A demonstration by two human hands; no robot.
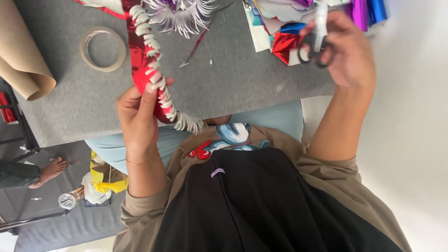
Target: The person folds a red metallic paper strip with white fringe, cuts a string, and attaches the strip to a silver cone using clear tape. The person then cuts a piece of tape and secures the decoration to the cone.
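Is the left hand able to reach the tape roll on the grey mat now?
Probably not at once: the left hand is gripping the red fringed strip. The tape roll lies close by, with bare grey mat between.

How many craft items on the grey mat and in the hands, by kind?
Red fringed foil strips, pinched in the left hand: 1
Scissors, in the right hand: 1
Tape rolls: 1
Brown paper rolls: 1
Piles of coloured foil sheets: 1
Silver fringed pieces: 1
Total: 6
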